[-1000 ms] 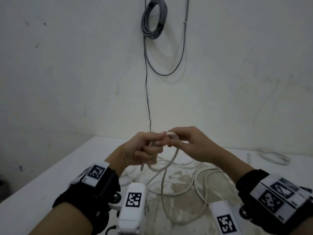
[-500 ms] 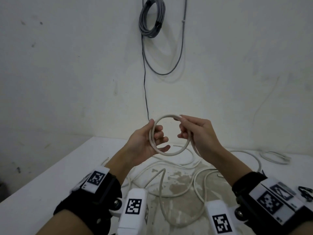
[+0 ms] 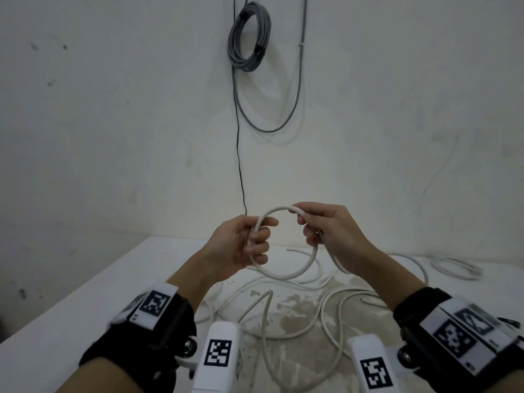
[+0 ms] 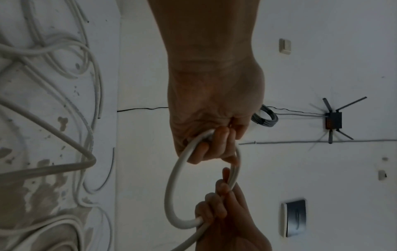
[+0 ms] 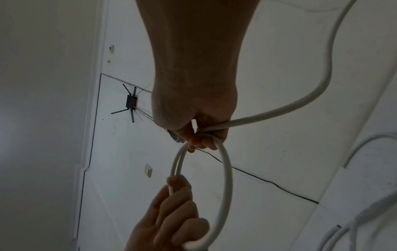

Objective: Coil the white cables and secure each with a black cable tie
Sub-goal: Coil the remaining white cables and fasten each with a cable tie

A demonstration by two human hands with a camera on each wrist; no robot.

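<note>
A white cable forms one round loop held up above the table between both hands. My left hand grips the loop's left side with curled fingers, where two strands lie together. My right hand pinches the loop's right side, and the free length runs from it down to the table. In the left wrist view my left hand holds the loop opposite my right hand. The right wrist view has my right hand and left hand on the loop. No black tie shows clearly.
More white cable lies in loose tangled curves on the white, stained table below my hands. Another white cable bundle lies at the far right by the wall. A grey coiled cable and a thin black wire hang on the wall.
My hands were pressed together low over the table a second ago. They have since risen and drawn apart, opening the cable into a round loop that is now slightly wider.
</note>
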